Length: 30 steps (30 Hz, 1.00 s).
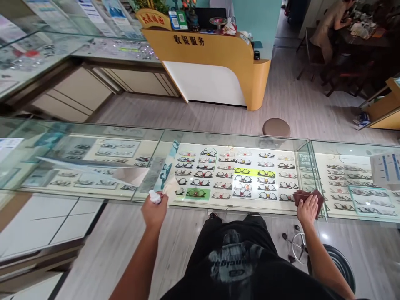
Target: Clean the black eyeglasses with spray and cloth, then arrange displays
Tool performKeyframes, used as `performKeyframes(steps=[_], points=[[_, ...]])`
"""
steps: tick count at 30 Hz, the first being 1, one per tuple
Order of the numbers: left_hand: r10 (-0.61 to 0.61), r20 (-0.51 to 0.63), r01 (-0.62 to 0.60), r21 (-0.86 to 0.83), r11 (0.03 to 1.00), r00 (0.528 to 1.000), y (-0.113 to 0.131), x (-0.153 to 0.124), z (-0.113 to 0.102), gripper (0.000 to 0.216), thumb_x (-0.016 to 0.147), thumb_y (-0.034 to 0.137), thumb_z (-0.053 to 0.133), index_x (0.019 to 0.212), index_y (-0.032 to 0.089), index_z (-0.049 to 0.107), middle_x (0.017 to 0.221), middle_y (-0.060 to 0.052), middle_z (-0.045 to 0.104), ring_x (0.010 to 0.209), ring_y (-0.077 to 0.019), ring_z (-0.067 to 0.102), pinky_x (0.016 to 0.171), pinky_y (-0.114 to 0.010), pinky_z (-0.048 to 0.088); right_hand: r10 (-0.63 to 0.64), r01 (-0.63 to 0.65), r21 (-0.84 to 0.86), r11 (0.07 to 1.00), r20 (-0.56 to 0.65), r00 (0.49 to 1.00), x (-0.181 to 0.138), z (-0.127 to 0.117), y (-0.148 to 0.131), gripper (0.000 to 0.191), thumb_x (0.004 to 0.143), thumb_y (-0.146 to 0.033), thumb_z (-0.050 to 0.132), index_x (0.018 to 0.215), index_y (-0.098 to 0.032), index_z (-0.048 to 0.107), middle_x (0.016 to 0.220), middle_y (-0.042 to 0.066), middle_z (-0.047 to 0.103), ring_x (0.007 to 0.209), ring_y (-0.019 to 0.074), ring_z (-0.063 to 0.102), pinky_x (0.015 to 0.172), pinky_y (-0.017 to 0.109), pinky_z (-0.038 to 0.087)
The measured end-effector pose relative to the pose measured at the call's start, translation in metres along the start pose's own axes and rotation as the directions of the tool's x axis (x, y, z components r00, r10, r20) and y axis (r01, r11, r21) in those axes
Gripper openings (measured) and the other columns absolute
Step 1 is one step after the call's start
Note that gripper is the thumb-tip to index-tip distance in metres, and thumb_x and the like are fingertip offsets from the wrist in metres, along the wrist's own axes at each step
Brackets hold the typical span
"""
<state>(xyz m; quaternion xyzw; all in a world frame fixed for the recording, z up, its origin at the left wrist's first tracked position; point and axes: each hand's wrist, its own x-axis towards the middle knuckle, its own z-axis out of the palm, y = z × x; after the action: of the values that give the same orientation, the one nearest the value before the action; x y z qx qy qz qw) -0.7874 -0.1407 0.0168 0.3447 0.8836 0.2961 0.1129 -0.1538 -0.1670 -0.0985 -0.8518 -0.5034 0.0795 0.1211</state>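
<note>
My left hand (154, 211) is closed at the front edge of the glass display counter (200, 207). From its fist sticks out the white top of what looks like a small spray bottle (154, 196), its body hidden by the fingers. A cream cloth (170, 187) hangs out on the thumb side. Farther right, my right hand (308, 209) lies flat with fingers stretched out on a folded brown cloth (318, 201), which rests on the glass top. Beneath the glass between both hands, several rows of eyeglasses (200, 182) are laid out.
A paper sheet (134, 176) lies on the glass at left, and a printed card (386, 168) at far right. Beyond the counter are a round brown stool (276, 127) and a cashier desk (212, 50). A wheeled stool (342, 262) stands by my right arm. A person (331, 25) sits far back.
</note>
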Motion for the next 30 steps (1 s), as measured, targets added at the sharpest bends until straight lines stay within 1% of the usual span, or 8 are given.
performKeyframes(steps=[4, 9, 13, 17, 19, 23, 27, 30], points=[[0.03, -0.022, -0.031, -0.025, 0.999, 0.999, -0.031, 0.033, -0.016, 0.028, 0.071, 0.05, 0.06, 0.084, 0.024, 0.057, 0.089, -0.008, 0.072, 0.094, -0.0308, 0.071, 0.099, -0.046, 0.058, -0.096, 0.096, 0.01, 0.995, 0.013, 0.995, -0.041, 0.032, -0.061, 0.083, 0.105, -0.045, 0.02, 0.168, 0.009, 0.024, 0.174, 0.034, 0.029, 0.166, 0.0418, 0.025, 0.132, 0.066, 0.021], [0.103, 0.016, -0.102, -0.053, 0.993, 0.995, -0.089, 0.079, -0.051, 0.027, 0.078, 0.049, 0.058, 0.086, 0.024, 0.058, 0.094, -0.009, 0.074, 0.093, -0.0289, 0.072, 0.092, -0.041, 0.059, -0.297, 0.298, 0.011, 0.955, 0.101, 0.95, -0.121, 0.094, -0.191, 0.079, 0.108, -0.043, 0.018, 0.17, 0.006, 0.022, 0.176, 0.03, 0.029, 0.167, 0.0402, 0.025, 0.133, 0.063, 0.021], [0.216, 0.162, -0.202, -0.099, 0.974, 0.963, -0.122, 0.111, -0.07, 0.026, 0.079, 0.044, 0.061, 0.092, 0.022, 0.066, 0.093, -0.008, 0.076, 0.095, -0.0276, 0.073, 0.093, -0.039, 0.059, -0.475, 0.476, 0.041, 0.879, 0.181, 0.861, -0.177, 0.134, -0.3, 0.075, 0.11, -0.039, 0.02, 0.174, 0.0, 0.012, 0.178, 0.026, 0.028, 0.167, 0.0373, 0.026, 0.133, 0.06, 0.024], [0.347, 0.359, -0.287, -0.21, 0.935, 0.866, -0.128, 0.139, -0.049, 0.031, 0.079, 0.037, 0.062, 0.104, 0.022, 0.073, 0.109, -0.007, 0.08, 0.105, -0.026, 0.074, 0.1, -0.036, 0.058, -0.611, 0.615, 0.069, 0.786, 0.249, 0.752, -0.215, 0.158, -0.386, 0.074, 0.11, -0.035, 0.025, 0.174, -0.001, 0.009, 0.178, 0.026, 0.028, 0.167, 0.0367, 0.026, 0.132, 0.059, 0.026], [0.362, 0.394, -0.282, -0.247, 0.927, 0.845, -0.128, 0.154, -0.031, 0.036, 0.079, 0.032, 0.061, 0.111, 0.021, 0.073, 0.123, -0.009, 0.079, 0.114, -0.0263, 0.073, 0.104, -0.037, 0.057, -0.647, 0.657, 0.073, 0.75, 0.283, 0.708, -0.228, 0.163, -0.415, 0.073, 0.111, -0.035, 0.026, 0.173, 0.0, 0.013, 0.178, 0.025, 0.026, 0.168, 0.0365, 0.024, 0.133, 0.059, 0.026], [0.297, 0.361, -0.207, -0.266, 0.941, 0.884, -0.139, 0.189, -0.013, 0.044, 0.079, 0.027, 0.061, 0.121, 0.018, 0.07, 0.143, -0.015, 0.07, 0.132, -0.0294, 0.066, 0.113, -0.041, 0.054, -0.665, 0.695, 0.05, 0.717, 0.344, 0.662, -0.244, 0.169, -0.451, 0.072, 0.111, -0.035, 0.026, 0.172, 0.003, 0.019, 0.18, 0.024, 0.022, 0.169, 0.0364, 0.021, 0.134, 0.057, 0.026], [0.166, 0.309, -0.094, -0.235, 0.967, 0.936, -0.165, 0.234, -0.025, 0.052, 0.077, 0.028, 0.065, 0.127, 0.019, 0.069, 0.136, -0.013, 0.072, 0.124, -0.0302, 0.069, 0.111, -0.044, 0.055, -0.68, 0.724, 0.045, 0.688, 0.388, 0.622, -0.26, 0.178, -0.483, 0.073, 0.11, -0.034, 0.029, 0.173, 0.0, 0.016, 0.18, 0.022, 0.019, 0.17, 0.0355, 0.02, 0.134, 0.057, 0.027], [0.036, 0.297, 0.025, -0.199, 0.98, 0.954, -0.186, 0.265, -0.036, 0.051, 0.077, 0.028, 0.067, 0.127, 0.019, 0.071, 0.115, -0.009, 0.078, 0.107, -0.0287, 0.073, 0.097, -0.04, 0.059, -0.721, 0.764, 0.094, 0.638, 0.422, 0.55, -0.277, 0.19, -0.521, 0.074, 0.109, -0.035, 0.033, 0.173, -0.001, 0.017, 0.18, 0.021, 0.02, 0.17, 0.0351, 0.02, 0.135, 0.056, 0.028]])
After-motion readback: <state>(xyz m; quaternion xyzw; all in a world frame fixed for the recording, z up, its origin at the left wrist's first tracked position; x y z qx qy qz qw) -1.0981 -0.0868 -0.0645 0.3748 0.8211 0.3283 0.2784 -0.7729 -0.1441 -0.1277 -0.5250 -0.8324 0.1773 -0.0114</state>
